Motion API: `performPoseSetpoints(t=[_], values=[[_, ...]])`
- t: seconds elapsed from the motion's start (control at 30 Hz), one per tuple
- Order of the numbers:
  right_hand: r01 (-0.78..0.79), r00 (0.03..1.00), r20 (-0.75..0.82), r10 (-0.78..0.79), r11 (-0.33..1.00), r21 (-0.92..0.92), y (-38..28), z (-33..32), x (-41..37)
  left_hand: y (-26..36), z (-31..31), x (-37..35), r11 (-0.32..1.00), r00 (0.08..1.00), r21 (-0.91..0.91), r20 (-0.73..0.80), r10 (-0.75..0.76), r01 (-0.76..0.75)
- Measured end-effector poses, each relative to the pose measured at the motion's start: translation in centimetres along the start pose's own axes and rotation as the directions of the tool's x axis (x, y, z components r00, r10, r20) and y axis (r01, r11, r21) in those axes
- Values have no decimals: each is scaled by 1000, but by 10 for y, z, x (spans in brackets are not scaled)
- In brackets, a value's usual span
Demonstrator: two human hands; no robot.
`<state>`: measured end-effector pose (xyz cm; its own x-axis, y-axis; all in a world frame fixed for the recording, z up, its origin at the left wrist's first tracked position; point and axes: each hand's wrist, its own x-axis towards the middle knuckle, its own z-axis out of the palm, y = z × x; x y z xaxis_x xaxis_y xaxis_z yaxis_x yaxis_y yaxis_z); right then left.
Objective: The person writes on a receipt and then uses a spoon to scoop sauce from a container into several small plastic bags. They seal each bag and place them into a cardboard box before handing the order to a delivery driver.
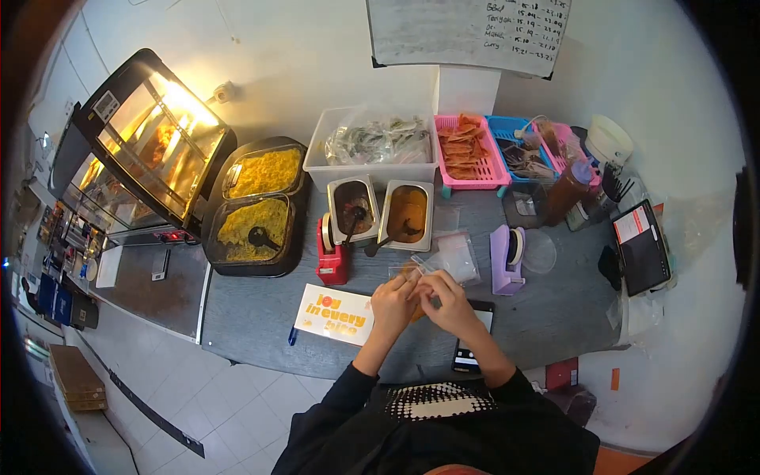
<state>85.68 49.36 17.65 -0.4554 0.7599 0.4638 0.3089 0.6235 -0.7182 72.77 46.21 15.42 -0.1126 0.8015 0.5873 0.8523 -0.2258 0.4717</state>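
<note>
My left hand (393,305) and my right hand (447,302) meet over the front of the counter, fingers closed and pinching together. Between them is what looks like a small clear plastic bag (416,313) with something orange in it; the fingers hide most of it. Just beyond my fingertips lies a stack of clear plastic bags (455,257). A phone (465,358) lies partly under my right wrist. Left of my left hand is a white box or card (332,312) printed "joy in every bite".
Behind my hands stand metal tubs of brown sauce (354,199) and orange sauce (408,207). Tape dispensers, red (332,261) and purple (505,265), flank them. Two rice trays (257,226) sit left, near a lit warmer (142,150). A tablet (643,249) stands right.
</note>
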Motion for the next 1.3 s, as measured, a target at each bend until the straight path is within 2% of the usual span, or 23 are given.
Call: performPoseSetpoints(t=[0.07,0.1,0.17,0.2,0.23,0.27,0.3,0.33,0.37,0.4,0.43,0.53,0.57,0.67,0.7,0.8,0.83,0.93,0.97,1.07,1.1,1.2,1.3], values=[[89,993,84,-80,991,-100,-13,-20,12,-3,-6,3,995,998,-89,53,-34,39],[99,979,200,-48,962,-254,-10,-27,16,-4,-4,4,988,999,-155,33,-9,14],[89,955,296,-30,978,-186,4,-31,23,-7,2,4,958,999,-285,-6,38,-38],[83,939,344,-25,985,-154,14,-32,27,-11,8,1,920,994,-382,-24,-108,91],[3,929,370,20,998,-61,24,-33,31,-17,17,-3,854,967,-477,-28,-253,209],[-9,954,301,14,1000,-17,28,-36,35,-23,26,-4,763,920,-567,-19,-391,312],[-18,973,230,11,999,29,32,-38,38,-24,40,3,437,781,-874,-118,-613,211],[-22,987,159,9,997,76,35,-40,42,-37,51,8,424,713,-864,-117,-691,270],[66,994,88,-61,996,-57,36,-43,46,-51,61,12,404,637,-854,-117,-762,328],[40,997,66,-39,999,-17,40,-41,47,-58,62,20,377,553,-843,-117,-825,384],[13,999,43,-14,1000,23,45,-37,46,-66,63,27,434,600,-790,-107,-793,433],[-64,998,25,62,994,89,62,-28,39,-76,71,48,401,645,-833,-71,-761,381],[-88,996,27,86,991,100,65,-27,36,-75,74,50,480,621,-765,-136,-772,429],[-165,986,-13,169,975,147,71,-29,28,-62,66,60,643,550,-678,-404,-731,356],[-192,981,1,194,968,160,74,-31,24,-65,65,59,582,523,-716,-350,-777,386],[-243,970,30,242,952,185,84,-33,13,-81,63,66,465,653,-826,-164,-739,319],[-235,972,24,234,955,182,86,-33,10,-87,57,64,364,673,-826,25,-739,430],[-266,963,13,268,944,194,88,-34,1,-71,48,69,563,799,-722,-23,-600,403],[-282,958,9,286,938,203,89,-34,0,-63,46,70,685,850,-665,-144,-507,297],[-317,946,21,323,910,269,103,-31,-10,-64,56,73,882,921,-409,-199,-336,234],[-322,945,26,325,916,240,101,-33,-11,-67,62,74,879,918,-382,-153,-366,287],[-293,955,13,295,940,173,100,-37,-10,-72,74,76,534,791,-728,17,-612,429],[-263,963,-9,269,949,172,109,-34,-18,-75,79,71,86,620,-962,97,-779,258]])
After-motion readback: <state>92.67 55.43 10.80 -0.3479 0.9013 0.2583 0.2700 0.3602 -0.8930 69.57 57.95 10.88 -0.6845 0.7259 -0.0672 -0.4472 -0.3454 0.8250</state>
